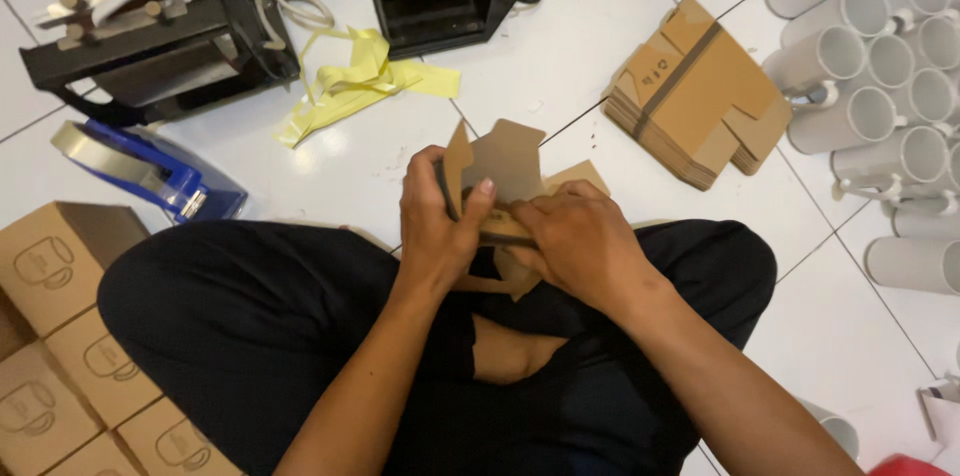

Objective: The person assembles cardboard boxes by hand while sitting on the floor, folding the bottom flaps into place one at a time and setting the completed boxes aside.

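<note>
You're cross-legged on the white tile floor point(560, 66) w/ a small brown cardboard box point(500, 171) half folded over your lap; both hands are together on it. Your left hand point(435, 226) is clamped on the box's left side, thumb pressed over the front edge; your right hand point(580, 241) lies closed over the lower right flaps, pushing them in; top flaps stand up & open behind your fingers.

To fold well: keep the left grip steady as the anchor; crease along the scored lines, not across them; tuck side flaps square before the last one so corners meet flush; press w/ flat fingers, not nails, so the card doesn't buckle.

Stack of flat box blanks point(695, 91) is just ahead-right; white mugs point(880, 46) beyond it; finished boxes point(60, 336) sit by your left knee; blue tape dispenser point(150, 171) ahead-left.
</note>
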